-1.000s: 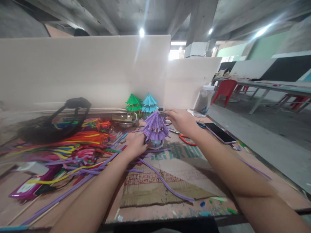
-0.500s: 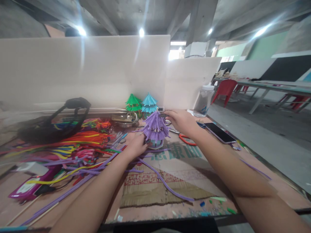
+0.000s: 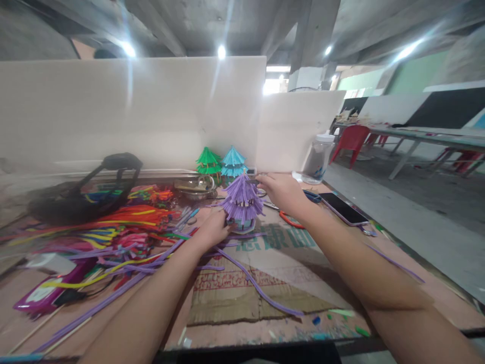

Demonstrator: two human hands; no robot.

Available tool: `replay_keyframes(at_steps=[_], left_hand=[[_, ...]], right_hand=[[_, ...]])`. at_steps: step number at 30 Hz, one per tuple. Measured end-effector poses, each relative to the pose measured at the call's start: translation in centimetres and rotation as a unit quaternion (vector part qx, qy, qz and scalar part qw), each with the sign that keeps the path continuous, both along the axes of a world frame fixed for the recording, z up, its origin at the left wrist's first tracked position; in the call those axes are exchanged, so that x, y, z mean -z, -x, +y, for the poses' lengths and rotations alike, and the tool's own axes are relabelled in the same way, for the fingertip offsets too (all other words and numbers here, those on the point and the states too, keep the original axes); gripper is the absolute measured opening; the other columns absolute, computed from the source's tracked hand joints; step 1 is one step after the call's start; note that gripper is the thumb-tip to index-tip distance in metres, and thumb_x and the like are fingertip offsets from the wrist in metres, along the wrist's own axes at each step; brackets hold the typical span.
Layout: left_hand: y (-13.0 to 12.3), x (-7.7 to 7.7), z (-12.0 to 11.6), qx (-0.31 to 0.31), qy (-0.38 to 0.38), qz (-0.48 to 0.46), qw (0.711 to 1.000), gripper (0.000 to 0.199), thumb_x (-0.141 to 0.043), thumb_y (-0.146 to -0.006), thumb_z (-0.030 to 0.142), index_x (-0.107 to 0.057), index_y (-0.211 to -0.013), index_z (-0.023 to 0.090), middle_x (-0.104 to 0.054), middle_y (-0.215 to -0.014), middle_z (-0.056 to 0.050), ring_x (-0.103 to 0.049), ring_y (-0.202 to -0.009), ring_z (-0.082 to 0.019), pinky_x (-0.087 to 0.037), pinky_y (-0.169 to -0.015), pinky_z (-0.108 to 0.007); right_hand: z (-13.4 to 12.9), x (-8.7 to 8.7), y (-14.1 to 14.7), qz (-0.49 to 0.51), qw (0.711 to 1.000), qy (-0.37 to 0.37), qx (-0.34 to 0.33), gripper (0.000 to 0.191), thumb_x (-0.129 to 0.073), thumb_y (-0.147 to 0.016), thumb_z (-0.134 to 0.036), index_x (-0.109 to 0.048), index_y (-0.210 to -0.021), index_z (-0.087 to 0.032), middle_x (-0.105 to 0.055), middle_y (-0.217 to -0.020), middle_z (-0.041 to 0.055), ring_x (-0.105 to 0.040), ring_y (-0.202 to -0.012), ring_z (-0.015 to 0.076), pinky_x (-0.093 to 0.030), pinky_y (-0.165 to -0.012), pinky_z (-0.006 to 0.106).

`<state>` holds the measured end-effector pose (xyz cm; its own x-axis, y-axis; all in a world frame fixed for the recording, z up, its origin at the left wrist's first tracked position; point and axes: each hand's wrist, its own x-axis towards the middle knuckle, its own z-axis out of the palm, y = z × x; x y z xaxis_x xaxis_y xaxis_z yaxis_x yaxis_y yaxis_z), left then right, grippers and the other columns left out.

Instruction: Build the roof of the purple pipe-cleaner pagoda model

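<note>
A purple two-tiered pavilion (image 3: pixel 242 197) made of fuzzy stems stands upright on a small pale base, on the printed cardboard (image 3: pixel 261 283). My left hand (image 3: pixel 214 227) is closed at the left side of its base, with the fingertips partly behind it. Just right of the pavilion's top, my right hand (image 3: pixel 282 189) hovers with fingers bent and thumb tucked beneath; whether anything is between the fingertips is too small to tell. Orange-handled scissors (image 3: pixel 290 219) lie partly hidden by my right forearm. Long purple stems (image 3: pixel 261 293) run over the cardboard.
Green (image 3: pixel 208 163) and blue pavilions (image 3: pixel 232 162) stand behind. Colourful stem bundles (image 3: pixel 132 217), a black bag (image 3: pixel 76 199) and a purple glue gun (image 3: pixel 49 290) lie left. A phone (image 3: pixel 344 208) and clear jar (image 3: pixel 318 159) are right.
My right hand has moved slightly away from the pavilion's top, and the dark piece at its fingertips no longer shows. My left hand stays at the base.
</note>
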<state>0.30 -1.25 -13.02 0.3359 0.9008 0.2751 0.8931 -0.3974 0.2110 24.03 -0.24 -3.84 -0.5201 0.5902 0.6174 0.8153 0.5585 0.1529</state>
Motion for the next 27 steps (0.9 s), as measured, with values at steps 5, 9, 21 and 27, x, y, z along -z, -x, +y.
replay_keyframes(at_steps=[5,9,21,27], left_hand=[[0.2,0.2,0.1,-0.018,0.001,0.020,1.000,0.026,-0.062,-0.085,0.040,-0.063,-0.093,0.014,-0.066,-0.091,-0.011,-0.060,-0.085,-0.024,-0.038,-0.071,-0.031],[0.5,0.4,0.4,-0.024,0.011,0.030,0.999,0.029,-0.061,-0.086,0.040,-0.062,-0.097,0.012,-0.066,-0.095,-0.012,-0.060,-0.087,-0.026,-0.038,-0.071,-0.032],[0.6,0.5,0.5,-0.026,0.003,0.033,0.999,0.029,-0.061,-0.085,0.039,-0.062,-0.096,0.013,-0.066,-0.094,-0.012,-0.060,-0.085,-0.025,-0.037,-0.069,-0.032],[0.6,0.5,0.5,-0.024,-0.003,0.051,0.998,0.031,-0.060,-0.087,0.040,-0.062,-0.099,0.012,-0.066,-0.096,-0.013,-0.060,-0.089,-0.027,-0.037,-0.071,-0.033]], right_hand=[[-0.1,-0.5,-0.7,0.044,0.999,0.011,-0.013,0.030,-0.046,-0.099,-0.030,-0.064,-0.120,-0.017,-0.072,-0.109,0.0102,-0.066,-0.096,0.0231,-0.044,-0.076,0.031],[-0.2,-0.9,-1.2,0.018,0.999,0.026,-0.037,0.029,-0.047,-0.098,-0.026,-0.064,-0.120,-0.016,-0.072,-0.110,0.0105,-0.066,-0.100,0.0235,-0.046,-0.080,0.032],[0.8,0.0,-1.2,-0.038,0.997,-0.027,-0.065,0.026,-0.051,-0.097,-0.027,-0.067,-0.114,-0.018,-0.072,-0.097,0.0093,-0.064,-0.089,0.0214,-0.043,-0.075,0.032],[0.7,-0.1,-1.0,-0.053,0.996,-0.022,-0.062,0.028,-0.048,-0.097,-0.026,-0.066,-0.117,-0.018,-0.072,-0.095,0.0111,-0.063,-0.089,0.0208,-0.041,-0.074,0.031]])
